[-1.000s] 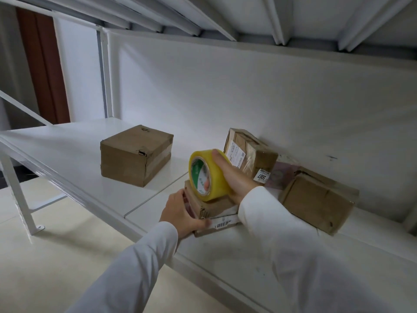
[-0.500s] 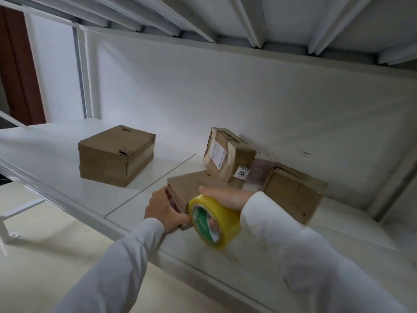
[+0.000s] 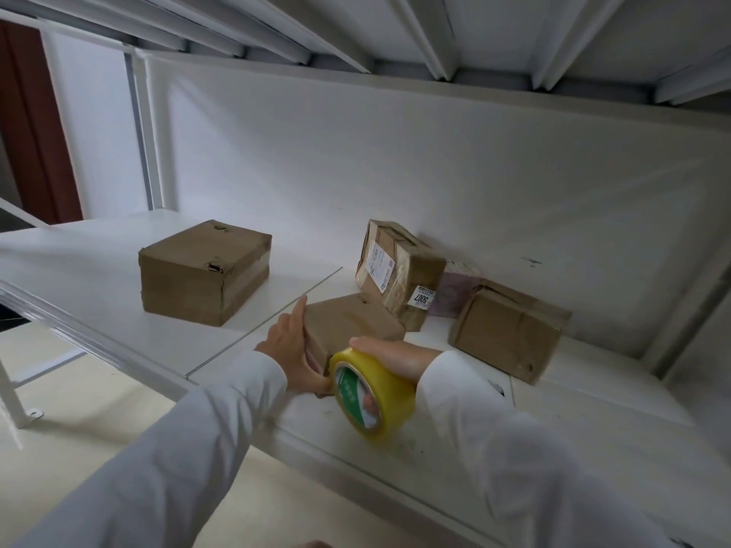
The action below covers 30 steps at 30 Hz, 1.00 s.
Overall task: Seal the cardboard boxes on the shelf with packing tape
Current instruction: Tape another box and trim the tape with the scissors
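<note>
Up front, a flat brown cardboard box lies creased.

The tape roll hides most of the right hand and the near corner of the flat box. A purple packet shows only partly between two boxes. Print on the white label is too small to read. Both sleeves run off the bottom edge.
</note>
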### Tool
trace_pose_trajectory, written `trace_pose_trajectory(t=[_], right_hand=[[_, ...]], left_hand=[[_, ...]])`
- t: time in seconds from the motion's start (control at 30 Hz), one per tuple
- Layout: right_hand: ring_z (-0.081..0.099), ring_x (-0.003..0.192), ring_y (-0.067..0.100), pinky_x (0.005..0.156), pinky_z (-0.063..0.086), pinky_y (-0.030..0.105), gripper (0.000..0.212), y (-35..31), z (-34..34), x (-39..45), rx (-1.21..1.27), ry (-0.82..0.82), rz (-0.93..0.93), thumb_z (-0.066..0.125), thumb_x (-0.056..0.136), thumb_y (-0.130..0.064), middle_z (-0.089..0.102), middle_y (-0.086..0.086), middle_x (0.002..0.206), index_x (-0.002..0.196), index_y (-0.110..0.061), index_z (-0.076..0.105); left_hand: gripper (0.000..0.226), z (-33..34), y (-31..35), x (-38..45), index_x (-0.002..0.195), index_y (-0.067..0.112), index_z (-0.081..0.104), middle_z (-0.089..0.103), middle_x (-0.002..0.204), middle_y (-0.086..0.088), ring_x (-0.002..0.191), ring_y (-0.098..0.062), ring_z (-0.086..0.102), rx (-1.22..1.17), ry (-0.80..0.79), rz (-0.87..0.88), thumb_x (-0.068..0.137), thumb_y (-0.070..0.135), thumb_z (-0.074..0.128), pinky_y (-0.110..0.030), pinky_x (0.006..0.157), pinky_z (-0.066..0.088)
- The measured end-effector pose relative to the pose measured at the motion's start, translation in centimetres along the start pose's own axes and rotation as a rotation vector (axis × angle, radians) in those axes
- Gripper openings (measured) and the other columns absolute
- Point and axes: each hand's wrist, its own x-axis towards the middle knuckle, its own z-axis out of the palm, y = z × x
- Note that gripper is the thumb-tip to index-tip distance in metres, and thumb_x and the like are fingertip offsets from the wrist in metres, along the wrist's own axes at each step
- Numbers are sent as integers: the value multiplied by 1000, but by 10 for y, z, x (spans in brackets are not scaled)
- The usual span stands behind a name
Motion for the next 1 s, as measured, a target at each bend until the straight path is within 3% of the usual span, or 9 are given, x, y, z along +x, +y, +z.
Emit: trace_pose_trajectory(t=[0.1,0.23,0.33,0.4,0.5,0.6,0.7,0.87,1.0], right_hand=[[50,120,31,106,38,43,79,0,-2,-2,-9,-19,-63,43,81,-74,49,11,136,139,-20,37],[65,91,28,96,48,45,116,-9,-28,2,284,-21,-285,80,28,-72,68,10,102,126,-16,55],[67,68,17,78,54,37,63,-30,-45,-11,476,-52,-464,74,63,-49,72,4,81,110,-9,63],[66,65,15,71,55,32,42,-39,-50,-10,502,25,-518,68,78,-40,71,3,77,106,-9,64],[66,83,23,84,55,40,53,-46,-42,0,456,132,-461,67,77,-51,69,7,92,114,-15,60],[66,94,26,92,52,46,68,-56,-32,5,424,163,-444,70,62,-62,69,8,102,112,-18,60],[64,99,28,93,50,46,80,-62,-27,11,410,202,-420,66,52,-70,66,6,109,116,-22,58],[62,100,28,94,50,45,57,-64,-26,13,396,198,-407,64,67,-65,65,7,109,107,-23,57],[64,99,31,92,50,46,96,-77,-36,10,282,180,-322,64,35,-72,65,9,110,117,-22,58]], left_hand=[[147,-1,1,-1,147,25,-3,32,138,-6,127,-28,37,-56,4,-7,26,61,73,-44,106,37],[146,-1,6,5,147,25,1,44,133,-7,117,-27,50,-281,-20,-70,24,64,68,-42,99,45],[144,-1,24,3,149,21,6,48,127,-3,109,-24,55,-456,-118,-159,26,72,61,-33,79,53],[138,2,35,1,145,15,22,45,134,-7,114,-25,52,-407,-78,-138,26,78,53,-35,87,51],[126,-3,40,-3,142,16,32,26,150,-5,136,-24,30,-139,92,28,37,86,34,-39,109,32],[115,-10,38,-7,140,20,29,34,132,5,128,-19,37,-203,155,227,46,81,53,-34,105,36],[128,-6,36,-7,147,24,12,36,137,3,125,-19,41,-166,120,207,47,61,83,-31,103,36],[98,-2,34,1,140,20,24,41,135,0,122,-21,45,-38,202,93,65,49,79,-38,101,40],[96,0,41,5,136,20,26,40,128,0,120,-21,41,76,184,53,63,59,74,-39,101,40]])
